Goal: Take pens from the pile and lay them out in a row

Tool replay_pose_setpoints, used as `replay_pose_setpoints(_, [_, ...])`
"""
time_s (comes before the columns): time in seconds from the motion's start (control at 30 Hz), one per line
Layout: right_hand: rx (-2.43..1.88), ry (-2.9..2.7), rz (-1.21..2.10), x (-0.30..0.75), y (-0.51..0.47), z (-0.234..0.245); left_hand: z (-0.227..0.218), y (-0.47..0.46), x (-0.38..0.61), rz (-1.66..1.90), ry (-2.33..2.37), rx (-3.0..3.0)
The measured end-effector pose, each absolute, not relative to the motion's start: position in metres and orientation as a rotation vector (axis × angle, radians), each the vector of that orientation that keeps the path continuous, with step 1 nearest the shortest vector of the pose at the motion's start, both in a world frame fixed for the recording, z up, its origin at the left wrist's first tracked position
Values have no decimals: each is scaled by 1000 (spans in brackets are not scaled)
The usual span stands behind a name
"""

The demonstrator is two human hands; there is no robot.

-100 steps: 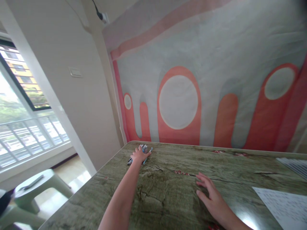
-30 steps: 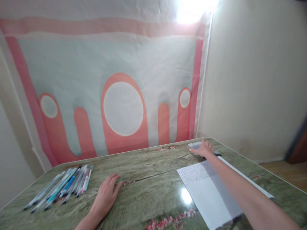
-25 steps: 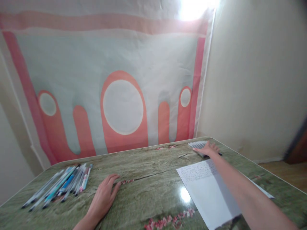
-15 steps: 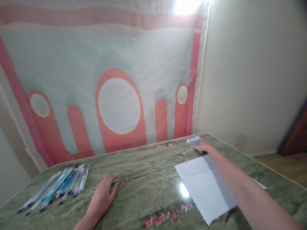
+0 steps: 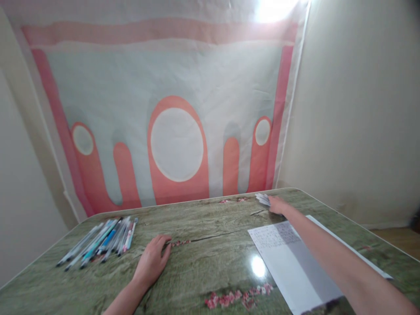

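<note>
My left hand (image 5: 152, 262) lies flat and open on the green wood-grain table (image 5: 210, 245), palm down, holding nothing. A row of several pens (image 5: 101, 240), mostly blue and white, lies to its left near the table's far left corner. My right arm stretches across to the far right part of the table. There my right hand (image 5: 277, 204) is closed on a small bundle of thin white sticks (image 5: 262, 199), likely pens, whose ends poke out to the left of the fingers.
A white sheet (image 5: 282, 262) with small writing at its top lies under my right forearm. A second sheet's edge (image 5: 348, 247) shows beyond the arm. A pink and grey cloth (image 5: 177, 131) hangs on the wall behind the table. A beige wall stands on the right.
The white sticks lay spread in a flat row under my right hand a second ago; now they are gathered into a tight bundle in its fingers. My left hand has stayed flat.
</note>
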State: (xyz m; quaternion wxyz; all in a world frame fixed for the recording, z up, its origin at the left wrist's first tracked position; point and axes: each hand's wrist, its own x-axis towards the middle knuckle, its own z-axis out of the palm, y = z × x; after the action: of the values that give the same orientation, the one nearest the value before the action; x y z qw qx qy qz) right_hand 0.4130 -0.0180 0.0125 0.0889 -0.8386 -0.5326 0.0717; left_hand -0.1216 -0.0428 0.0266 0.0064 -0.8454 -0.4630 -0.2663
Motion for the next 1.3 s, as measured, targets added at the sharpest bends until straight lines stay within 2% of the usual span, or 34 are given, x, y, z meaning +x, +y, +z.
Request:
replay_pose_setpoints(0.23, [-2411,-1648,294,377,-15,23,26,-44,-124,-908,-1478,-2685])
replay_pose_setpoints(0.43, [-2104,-1746,376,306,-27,38,34,-51,-108,-1240,-1621,-2793])
replay_pose_setpoints(0.57, [-1452,-1668,835,211,-58,44,44,-75,-60,-1755,-2077,-2940])
replay_pose_setpoints(0.63, [-1267,-1620,990,164,-79,44,46,-86,-33,-2195,-2291,-2910])
replay_pose_setpoints(0.73, [-1016,-1641,1043,112,-107,37,44,-95,-5,-2865,-2281,-2586])
replay_pose_setpoints(0.87, [-985,-1643,970,82,-124,24,35,-94,4,-3123,-2614,-1879])
replay_pose_setpoints(0.97, [-1028,-1694,951,79,-131,22,32,-87,-3,-3211,-2675,-1842])
replay_pose_setpoints(1.07, [-1043,-1768,926,82,-140,25,37,-75,-19,-3118,-2738,-1870])
replay_pose_setpoints(1.13, [-1060,-1823,973,83,-146,26,46,-63,-37,-2687,-2798,-2068])
replay_pose_setpoints(1.2, [-1062,-1864,1056,84,-150,25,57,-45,-62,-1833,-2763,-2342])
replay_pose_setpoints(1.3, [-1066,-1874,1103,83,-150,21,76,-14,-108,-1460,-2729,-2305])
